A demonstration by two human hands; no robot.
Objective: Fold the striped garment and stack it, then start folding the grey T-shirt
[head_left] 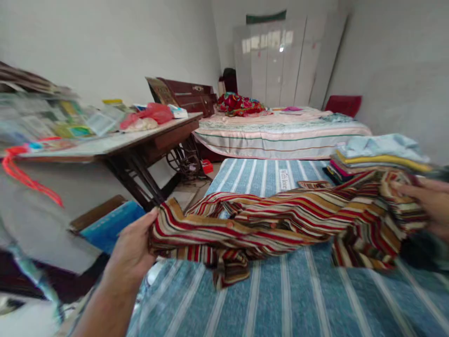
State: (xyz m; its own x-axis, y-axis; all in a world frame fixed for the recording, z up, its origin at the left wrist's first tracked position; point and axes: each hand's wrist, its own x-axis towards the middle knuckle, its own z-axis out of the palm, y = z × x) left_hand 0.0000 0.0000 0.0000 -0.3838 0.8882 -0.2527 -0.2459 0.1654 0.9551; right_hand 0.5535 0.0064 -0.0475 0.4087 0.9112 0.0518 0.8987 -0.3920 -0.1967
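Note:
A striped button-up shirt (280, 217) in red, brown, cream and black stretches sideways over the blue striped bedding (273, 299). At its left end my left hand (135, 238) pinches the cloth between thumb and fingers. Bunched fabric at the right end is gripped by my right hand (426, 201), which is smeared by motion and partly cut off by the frame's edge. Buttons show along the shirt's middle, and some of its cloth hangs down in folds. A dark, blurred shape lies under my right hand; I cannot make out what it is.
A stack of folded clothes (380, 154) sits behind the shirt on the right. To the left stands a sewing machine table (115, 142) with bags and boxes on it. Farther back are a second bed (280, 135), a red chair (343, 105) and a white wardrobe (273, 70).

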